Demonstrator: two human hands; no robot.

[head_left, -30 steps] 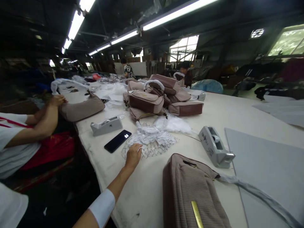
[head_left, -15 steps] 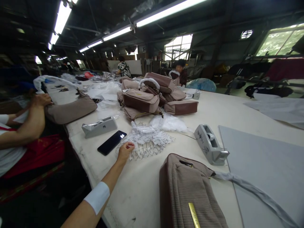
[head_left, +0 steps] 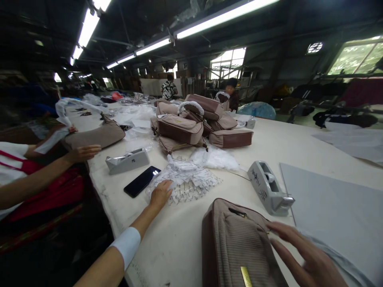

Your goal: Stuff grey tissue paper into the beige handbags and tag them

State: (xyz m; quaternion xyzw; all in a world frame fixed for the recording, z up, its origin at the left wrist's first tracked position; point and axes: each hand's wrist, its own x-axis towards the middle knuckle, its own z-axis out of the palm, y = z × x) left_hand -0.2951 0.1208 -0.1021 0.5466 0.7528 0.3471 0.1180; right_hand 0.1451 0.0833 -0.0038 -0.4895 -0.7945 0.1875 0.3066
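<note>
My left hand point(head_left: 160, 195) rests on the near edge of a heap of small clear packets point(head_left: 185, 179) on the white table point(head_left: 185, 235), fingers curled down onto them. My right hand point(head_left: 302, 255) is at the bottom right, fingers stretched out and spread, touching the right side of a taupe ribbed bag point(head_left: 239, 247) that lies in front of me. A gold bar point(head_left: 245, 276) shows on the bag's front. A grey tape dispenser point(head_left: 269, 189) stands just beyond the bag.
A black phone point(head_left: 142, 181) and a second tape dispenser point(head_left: 127, 160) lie left of the packets. A pile of taupe bags point(head_left: 197, 125) sits further back. A grey sheet point(head_left: 335, 211) covers the right. A co-worker's arms point(head_left: 44, 175) reach in from the left by another bag point(head_left: 95, 135).
My right hand has come into view and now touches the ribbed bag. My left hand stays on the packets. The co-worker's near hand has dropped from the bag towards the table edge.
</note>
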